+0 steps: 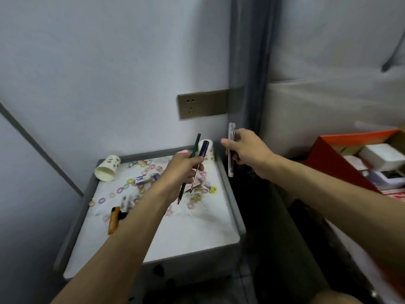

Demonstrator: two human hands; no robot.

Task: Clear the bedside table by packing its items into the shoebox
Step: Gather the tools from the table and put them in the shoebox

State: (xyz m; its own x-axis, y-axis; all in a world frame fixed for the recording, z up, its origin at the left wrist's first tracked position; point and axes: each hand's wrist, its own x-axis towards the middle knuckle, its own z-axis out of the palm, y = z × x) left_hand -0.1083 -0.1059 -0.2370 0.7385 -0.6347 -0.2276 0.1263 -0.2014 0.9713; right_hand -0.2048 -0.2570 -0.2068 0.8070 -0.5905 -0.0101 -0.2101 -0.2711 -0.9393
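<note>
My left hand (182,170) hovers over the white-topped bedside table (192,229) and grips a dark green pencil (190,165) together with a small screwdriver (200,163) with a dark blue handle. My right hand (245,150) is raised past the table's right edge and holds a clear pen (230,150) upright. On the table lie a tipped paper cup (107,168), an orange lighter (114,220), a blue-and-white eraser (141,179) and several small coloured rings (131,187). The red shoebox (328,156) stands open at the right with white boxes inside.
A second paper cup (209,148) stands at the table's back edge behind my left hand. A wall socket (202,104) sits above the table. A dark gap (258,216) separates the table from the bed where the shoebox rests.
</note>
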